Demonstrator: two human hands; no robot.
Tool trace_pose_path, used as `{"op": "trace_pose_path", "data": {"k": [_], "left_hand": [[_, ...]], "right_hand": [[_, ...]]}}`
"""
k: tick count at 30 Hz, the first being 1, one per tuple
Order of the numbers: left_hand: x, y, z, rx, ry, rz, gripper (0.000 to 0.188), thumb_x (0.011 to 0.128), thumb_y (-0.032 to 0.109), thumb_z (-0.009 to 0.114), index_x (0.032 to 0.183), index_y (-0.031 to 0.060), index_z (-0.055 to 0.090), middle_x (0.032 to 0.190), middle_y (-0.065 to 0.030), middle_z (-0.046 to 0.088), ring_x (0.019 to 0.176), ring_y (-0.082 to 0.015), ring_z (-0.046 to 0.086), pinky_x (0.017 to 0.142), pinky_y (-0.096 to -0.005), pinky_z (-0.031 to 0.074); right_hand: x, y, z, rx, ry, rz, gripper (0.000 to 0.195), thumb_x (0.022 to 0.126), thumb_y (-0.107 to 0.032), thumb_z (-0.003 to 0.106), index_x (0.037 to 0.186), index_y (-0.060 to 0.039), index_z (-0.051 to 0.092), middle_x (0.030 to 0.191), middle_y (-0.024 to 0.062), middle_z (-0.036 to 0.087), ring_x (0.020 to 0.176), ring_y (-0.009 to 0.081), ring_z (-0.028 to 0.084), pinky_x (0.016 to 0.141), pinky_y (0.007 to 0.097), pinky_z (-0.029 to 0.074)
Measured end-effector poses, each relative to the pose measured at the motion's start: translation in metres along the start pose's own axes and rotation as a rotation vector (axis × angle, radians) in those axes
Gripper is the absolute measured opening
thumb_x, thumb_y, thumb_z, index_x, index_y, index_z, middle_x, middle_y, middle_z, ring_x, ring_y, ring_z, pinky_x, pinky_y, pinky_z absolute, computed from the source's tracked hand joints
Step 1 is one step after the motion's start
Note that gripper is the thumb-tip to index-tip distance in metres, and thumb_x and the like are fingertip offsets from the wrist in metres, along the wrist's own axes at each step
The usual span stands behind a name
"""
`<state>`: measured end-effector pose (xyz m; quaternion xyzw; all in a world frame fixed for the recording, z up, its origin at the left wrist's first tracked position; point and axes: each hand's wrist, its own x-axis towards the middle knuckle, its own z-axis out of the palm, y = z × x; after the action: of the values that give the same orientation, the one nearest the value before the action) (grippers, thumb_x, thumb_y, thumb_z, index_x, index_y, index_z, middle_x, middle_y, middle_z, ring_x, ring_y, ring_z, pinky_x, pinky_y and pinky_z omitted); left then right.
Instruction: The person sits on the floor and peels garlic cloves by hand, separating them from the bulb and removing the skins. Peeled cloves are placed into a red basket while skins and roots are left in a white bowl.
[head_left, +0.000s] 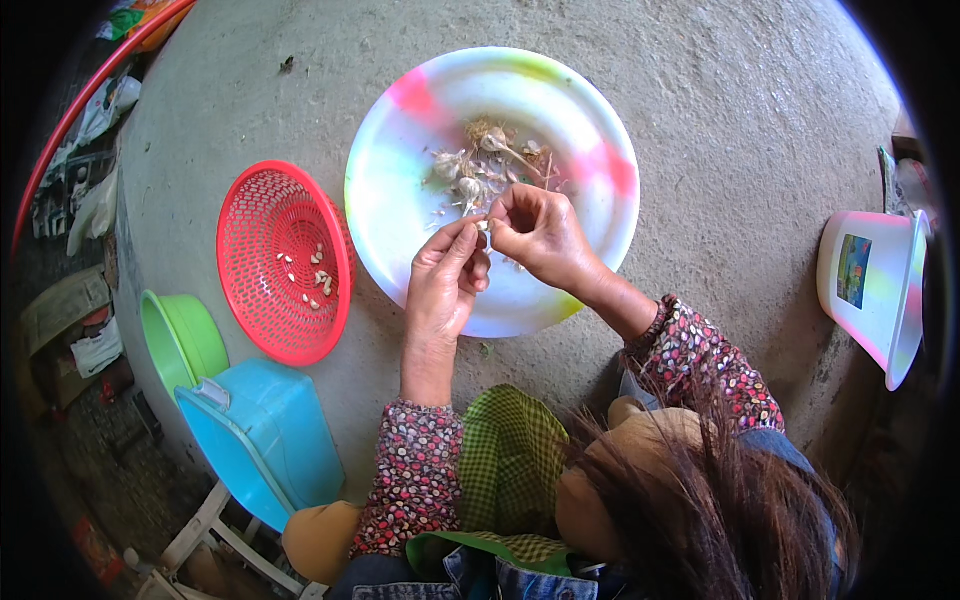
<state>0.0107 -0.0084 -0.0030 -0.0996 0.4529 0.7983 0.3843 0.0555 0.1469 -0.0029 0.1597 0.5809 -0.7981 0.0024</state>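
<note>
A small garlic clove (482, 225) is pinched between the fingertips of both hands, over the near half of a wide multicoloured plastic basin (390, 247). My left hand (450, 274) grips the clove from the left with thumb and forefinger. From the right, my right hand (540, 232) pinches at the same clove; whether it holds the clove or only its skin I cannot tell. Beyond my fingers lie several garlic bulbs (448, 166) with dry roots and stalks, among loose skins. Left of the basin, a red plastic colander (247, 300) contains several peeled cloves (321, 277).
A green plastic basin (196, 337) and a blue plastic tub (281, 420) stand on the concrete floor (735, 150) at left. At far right is a white and pink plastic basin (874, 277) with a label. A wooden stool frame (202, 525) shows at lower left.
</note>
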Motion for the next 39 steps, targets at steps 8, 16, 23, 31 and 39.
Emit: {"op": "trace_pose_path", "data": {"k": [8, 16, 23, 31, 39], "left_hand": [[0.001, -0.004, 0.001, 0.184, 0.063, 0.123, 0.017, 0.091, 0.010, 0.061, 0.103, -0.0021, 0.064, 0.075, -0.0057, 0.063, 0.059, -0.0111, 0.056, 0.052, -0.0232, 0.047], [-0.003, 0.006, 0.006, 0.246, 0.039, 0.079, 0.012, 0.089, 0.010, 0.064, 0.093, -0.0005, 0.059, 0.077, -0.0096, 0.066, 0.063, -0.0145, 0.063, 0.056, -0.0256, 0.053], [-0.001, 0.011, -0.010, 0.385, -0.032, 0.026, 0.014, 0.087, 0.009, 0.066, 0.093, -0.0019, 0.059, 0.075, -0.0104, 0.066, 0.061, -0.0162, 0.065, 0.054, -0.0260, 0.055], [-0.001, 0.003, -0.004, 0.196, 0.050, 0.016, 0.013, 0.087, 0.006, 0.064, 0.097, -0.0022, 0.060, 0.080, -0.0102, 0.066, 0.069, -0.0168, 0.066, 0.063, -0.0274, 0.057], [0.000, 0.010, -0.008, 0.291, -0.108, 0.018, 0.015, 0.087, 0.002, 0.063, 0.099, -0.0008, 0.054, 0.083, -0.0132, 0.066, 0.068, -0.0178, 0.066, 0.061, -0.0288, 0.056]], "right_hand": [[0.001, 0.012, 0.000, -0.480, -0.006, -0.330, 0.012, 0.077, -0.003, 0.067, 0.080, 0.0018, 0.056, 0.070, 0.0067, 0.060, 0.064, 0.0092, 0.057, 0.056, 0.0279, 0.048], [0.008, 0.000, -0.013, -0.018, -0.285, 0.147, 0.012, 0.084, -0.011, 0.063, 0.079, -0.0031, 0.055, 0.070, -0.0027, 0.056, 0.063, 0.0039, 0.051, 0.052, 0.0212, 0.041], [0.005, -0.006, -0.014, -0.452, -0.241, -0.220, 0.012, 0.080, -0.005, 0.064, 0.078, 0.0016, 0.055, 0.064, 0.0028, 0.054, 0.061, 0.0055, 0.050, 0.055, 0.0258, 0.044], [0.007, 0.001, -0.009, -0.360, -0.150, -0.137, 0.013, 0.074, -0.009, 0.065, 0.076, 0.0015, 0.058, 0.063, 0.0129, 0.058, 0.055, 0.0181, 0.059, 0.053, 0.0322, 0.048], [0.009, -0.001, -0.012, -0.501, -0.082, -0.313, 0.011, 0.073, -0.008, 0.065, 0.075, 0.0006, 0.059, 0.066, 0.0133, 0.061, 0.059, 0.0224, 0.063, 0.056, 0.0342, 0.050]]}}
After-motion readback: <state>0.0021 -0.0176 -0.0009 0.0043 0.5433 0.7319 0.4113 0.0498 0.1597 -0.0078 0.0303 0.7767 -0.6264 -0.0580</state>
